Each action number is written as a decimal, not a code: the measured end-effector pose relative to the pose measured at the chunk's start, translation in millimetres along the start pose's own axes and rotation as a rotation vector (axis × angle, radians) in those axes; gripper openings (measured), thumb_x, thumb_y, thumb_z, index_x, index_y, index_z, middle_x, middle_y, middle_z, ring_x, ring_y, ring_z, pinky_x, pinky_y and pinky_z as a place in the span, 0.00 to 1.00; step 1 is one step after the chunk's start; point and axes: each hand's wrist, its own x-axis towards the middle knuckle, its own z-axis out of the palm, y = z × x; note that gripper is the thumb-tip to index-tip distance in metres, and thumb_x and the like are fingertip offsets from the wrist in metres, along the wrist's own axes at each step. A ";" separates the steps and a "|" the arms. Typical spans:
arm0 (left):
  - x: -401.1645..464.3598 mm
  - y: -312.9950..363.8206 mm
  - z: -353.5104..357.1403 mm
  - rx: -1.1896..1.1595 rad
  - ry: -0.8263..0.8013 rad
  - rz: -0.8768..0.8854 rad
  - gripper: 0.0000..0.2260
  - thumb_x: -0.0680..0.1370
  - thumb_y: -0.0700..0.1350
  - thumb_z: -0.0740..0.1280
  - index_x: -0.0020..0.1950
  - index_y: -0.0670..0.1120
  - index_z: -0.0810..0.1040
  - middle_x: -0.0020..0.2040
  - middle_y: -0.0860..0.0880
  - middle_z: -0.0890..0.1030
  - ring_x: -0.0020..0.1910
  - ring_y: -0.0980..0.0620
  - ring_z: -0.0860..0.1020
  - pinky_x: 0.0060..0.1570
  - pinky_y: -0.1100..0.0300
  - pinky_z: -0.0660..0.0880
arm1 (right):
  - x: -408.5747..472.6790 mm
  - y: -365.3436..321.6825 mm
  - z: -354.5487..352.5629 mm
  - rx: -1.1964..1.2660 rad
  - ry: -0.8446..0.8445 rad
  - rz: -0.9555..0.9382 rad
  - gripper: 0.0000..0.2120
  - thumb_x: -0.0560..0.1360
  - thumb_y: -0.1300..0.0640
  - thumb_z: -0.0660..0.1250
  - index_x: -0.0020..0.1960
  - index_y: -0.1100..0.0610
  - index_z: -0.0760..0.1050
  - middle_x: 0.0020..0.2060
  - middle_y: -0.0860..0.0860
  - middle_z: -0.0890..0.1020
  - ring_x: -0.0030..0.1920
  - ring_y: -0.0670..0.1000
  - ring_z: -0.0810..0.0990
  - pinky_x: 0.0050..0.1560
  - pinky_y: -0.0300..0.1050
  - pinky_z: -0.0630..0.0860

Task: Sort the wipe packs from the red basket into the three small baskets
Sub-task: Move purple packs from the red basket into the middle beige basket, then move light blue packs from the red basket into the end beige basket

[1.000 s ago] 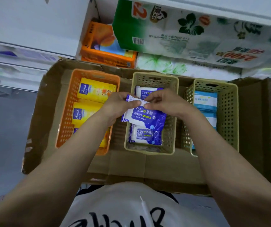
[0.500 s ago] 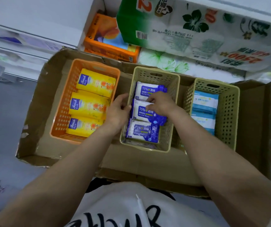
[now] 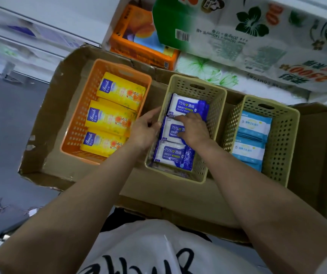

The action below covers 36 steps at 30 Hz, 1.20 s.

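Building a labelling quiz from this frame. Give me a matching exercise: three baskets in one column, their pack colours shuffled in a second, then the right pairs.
Column 1:
1. orange basket
2. middle beige basket
3. right beige basket

Column 2:
a. light blue and white packs
b. yellow packs
c. dark blue and white alcohol wipe packs

Pairs: 1-b, 2-c, 3-a

All three baskets sit side by side in a cardboard tray.
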 end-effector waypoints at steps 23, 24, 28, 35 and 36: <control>-69.8 94.9 -140.1 0.458 0.163 0.461 0.18 0.79 0.48 0.68 0.68 0.44 0.76 0.63 0.45 0.80 0.60 0.48 0.78 0.61 0.53 0.74 | -52.4 -104.6 -175.0 -0.094 0.313 -0.037 0.20 0.80 0.46 0.64 0.68 0.54 0.75 0.65 0.56 0.78 0.66 0.58 0.74 0.63 0.50 0.70; -77.7 100.0 -162.2 0.464 0.168 0.521 0.17 0.79 0.47 0.69 0.67 0.44 0.77 0.61 0.45 0.81 0.60 0.49 0.79 0.61 0.53 0.74 | -62.0 -123.8 -183.8 -0.101 0.383 -0.086 0.20 0.80 0.46 0.64 0.68 0.54 0.75 0.65 0.56 0.78 0.66 0.57 0.73 0.63 0.50 0.69; -113.0 95.9 -252.4 0.584 0.207 0.680 0.18 0.78 0.46 0.68 0.67 0.45 0.76 0.62 0.45 0.80 0.62 0.47 0.77 0.62 0.51 0.72 | -102.1 -210.9 -189.8 -0.125 0.565 -0.202 0.19 0.79 0.48 0.65 0.69 0.52 0.74 0.66 0.54 0.76 0.68 0.56 0.71 0.66 0.51 0.67; -153.7 39.4 -429.1 0.734 0.424 0.771 0.18 0.79 0.50 0.67 0.68 0.49 0.75 0.64 0.49 0.76 0.64 0.46 0.73 0.59 0.50 0.73 | -130.2 -383.9 -118.0 -0.084 0.643 -0.294 0.20 0.78 0.50 0.68 0.68 0.53 0.76 0.65 0.52 0.77 0.68 0.53 0.71 0.67 0.46 0.66; -157.5 31.4 -453.7 0.738 0.452 0.771 0.17 0.79 0.50 0.67 0.67 0.48 0.76 0.63 0.49 0.77 0.63 0.45 0.74 0.59 0.50 0.73 | -127.8 -406.8 -106.8 -0.078 0.624 -0.303 0.20 0.78 0.50 0.68 0.68 0.54 0.76 0.65 0.52 0.76 0.68 0.53 0.71 0.68 0.46 0.66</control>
